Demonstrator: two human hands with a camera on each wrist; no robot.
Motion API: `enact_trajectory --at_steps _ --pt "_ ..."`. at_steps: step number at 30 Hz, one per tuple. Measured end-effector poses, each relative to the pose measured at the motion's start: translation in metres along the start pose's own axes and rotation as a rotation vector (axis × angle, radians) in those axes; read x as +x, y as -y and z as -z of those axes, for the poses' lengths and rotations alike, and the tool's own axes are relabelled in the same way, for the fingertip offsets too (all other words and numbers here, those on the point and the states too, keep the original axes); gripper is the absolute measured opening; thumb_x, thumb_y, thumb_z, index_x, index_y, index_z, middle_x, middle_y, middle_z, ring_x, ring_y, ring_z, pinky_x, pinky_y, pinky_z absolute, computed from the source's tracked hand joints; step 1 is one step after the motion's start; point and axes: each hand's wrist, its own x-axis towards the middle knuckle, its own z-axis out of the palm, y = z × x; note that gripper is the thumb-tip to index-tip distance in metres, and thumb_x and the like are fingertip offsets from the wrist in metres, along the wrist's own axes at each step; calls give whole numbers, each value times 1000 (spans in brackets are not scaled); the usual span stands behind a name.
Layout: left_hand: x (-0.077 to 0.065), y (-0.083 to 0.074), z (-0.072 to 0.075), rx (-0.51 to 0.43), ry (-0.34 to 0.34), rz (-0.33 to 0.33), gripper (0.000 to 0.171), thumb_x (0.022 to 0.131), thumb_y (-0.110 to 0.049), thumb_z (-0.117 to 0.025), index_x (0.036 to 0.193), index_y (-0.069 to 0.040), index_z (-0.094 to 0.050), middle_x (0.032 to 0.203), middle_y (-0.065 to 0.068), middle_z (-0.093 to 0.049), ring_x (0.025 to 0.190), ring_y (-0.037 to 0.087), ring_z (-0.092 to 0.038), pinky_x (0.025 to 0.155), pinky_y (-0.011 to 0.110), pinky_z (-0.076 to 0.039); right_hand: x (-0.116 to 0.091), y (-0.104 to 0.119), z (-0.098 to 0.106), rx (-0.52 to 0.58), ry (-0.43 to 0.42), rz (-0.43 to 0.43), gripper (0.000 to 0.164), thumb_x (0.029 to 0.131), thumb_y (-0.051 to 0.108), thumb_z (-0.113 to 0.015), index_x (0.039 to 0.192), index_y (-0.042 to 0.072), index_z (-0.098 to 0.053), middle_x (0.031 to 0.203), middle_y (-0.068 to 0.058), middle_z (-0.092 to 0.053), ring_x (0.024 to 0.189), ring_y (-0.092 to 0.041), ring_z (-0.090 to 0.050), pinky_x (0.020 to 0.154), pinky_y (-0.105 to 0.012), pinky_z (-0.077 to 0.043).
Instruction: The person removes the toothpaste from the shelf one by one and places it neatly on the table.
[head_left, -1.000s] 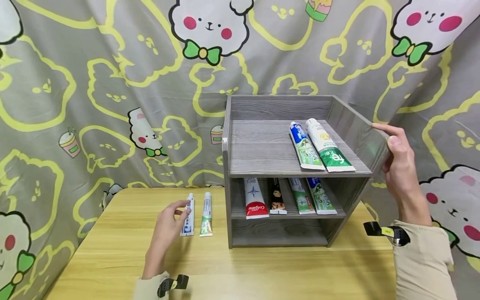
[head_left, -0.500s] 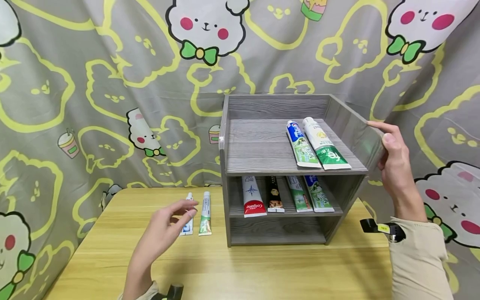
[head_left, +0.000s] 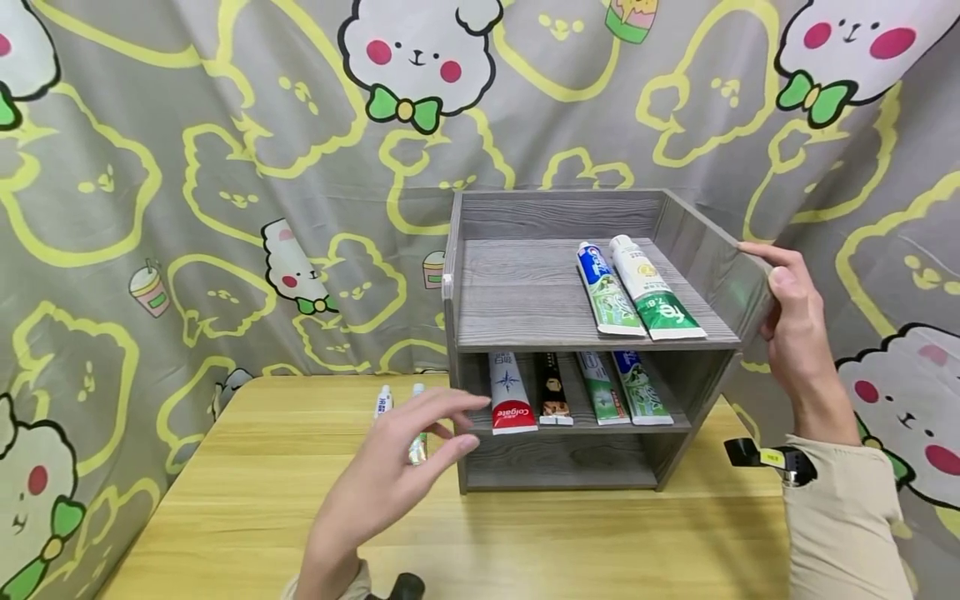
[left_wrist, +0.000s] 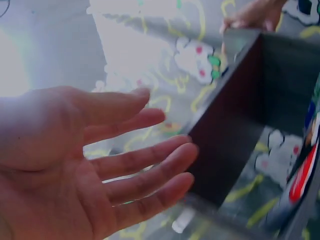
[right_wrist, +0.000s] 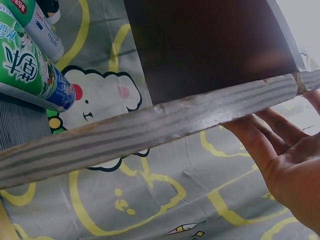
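In the head view my left hand (head_left: 397, 462) hovers before the grey shelf unit (head_left: 558, 342), thumb and fingers apart, holding nothing. Its fingertips are close to the red-and-white Colgate toothpaste tube (head_left: 512, 400) on the middle shelf. Partly behind this hand lie two toothpaste tubes on the table, a white-and-blue one (head_left: 384, 400) and a green-and-white one (head_left: 417, 450). My right hand (head_left: 798, 333) holds the front upper corner of the unit's right side panel (right_wrist: 200, 112). In the left wrist view my left palm (left_wrist: 50, 160) shows with the fingers spread.
Beside the Colgate, the middle shelf bears a black tube (head_left: 555, 396), a green-and-white tube (head_left: 602, 392) and a blue-and-green tube (head_left: 642, 392). On top lie a blue-and-green tube (head_left: 609, 292) and a white-and-green tube (head_left: 660, 292). A patterned curtain (head_left: 300, 167) hangs behind the wooden table (head_left: 247, 467).
My left hand has left the white-and-blue toothpaste tube on the table and moved right to the shelf unit's front. My right hand stays at the side panel.
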Motion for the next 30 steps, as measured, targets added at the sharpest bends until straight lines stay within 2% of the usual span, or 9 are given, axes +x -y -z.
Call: enact_trajectory --at_steps 3,6,9,13,16,19,23,26,30 --pt "14 -9 -11 -77 -22 -6 37 98 -10 -70 134 -19 -66 122 -8 -66 100 9 -65 83 28 -57 0 -1 1 7 -2 -6 40 103 18 -44 136 7 -63 87 -8 -51 53 -13 -32 48 -38 -5" --pt "29 -18 -21 -183 -14 1 39 99 -8 -69 136 -19 -64 126 -7 -63 103 11 -67 87 29 -58 -1 0 2 16 -7 -4 40 103 18 -43 136 6 -63 88 -9 -52 54 -13 -34 47 -37 -6" --pt "46 -24 -31 -224 -18 -15 39 100 -8 -68 137 -18 -64 126 -6 -62 105 10 -66 87 28 -58 -1 1 2 18 -12 -2 40 103 18 -43 136 5 -63 90 -9 -52 55 -13 -36 46 -36 -7" --pt "66 -30 -38 -129 -81 -69 36 101 -14 -68 137 -16 -64 124 -4 -64 106 7 -64 90 26 -56 -1 2 0 -5 -4 -9 40 104 20 -43 137 7 -62 89 -9 -50 57 -14 -33 48 -37 -7" --pt "82 -34 -42 -42 -129 -94 35 103 -20 -65 138 -16 -63 126 -2 -65 107 11 -65 93 30 -54 -2 2 0 -11 9 -12 40 105 21 -43 138 7 -62 89 -9 -49 57 -14 -32 49 -39 -7" --pt "100 -34 -48 30 -155 -103 35 104 -22 -64 138 -15 -63 132 1 -62 116 16 -62 99 32 -51 -1 2 0 -15 22 -2 41 105 21 -43 138 6 -60 89 -9 -49 56 -14 -31 49 -39 -6" --pt "119 -31 -59 116 -154 -78 38 102 -25 -67 138 -14 -64 135 3 -58 126 17 -55 105 32 -47 -1 2 0 0 19 10 41 104 20 -43 138 5 -61 90 -10 -51 56 -14 -35 47 -37 -8" --pt "129 -28 -69 183 -140 -29 41 101 -28 -68 139 -14 -63 136 5 -56 127 18 -53 104 33 -47 -1 1 0 11 11 -2 40 104 20 -44 137 6 -62 92 -10 -52 57 -14 -38 47 -37 -9" --pt "141 -26 -81 317 -119 35 41 105 -31 -60 144 -17 -59 138 6 -57 126 22 -53 103 40 -47 -2 2 1 6 10 -18 40 104 20 -43 138 7 -61 94 -10 -51 60 -15 -37 49 -38 -8"
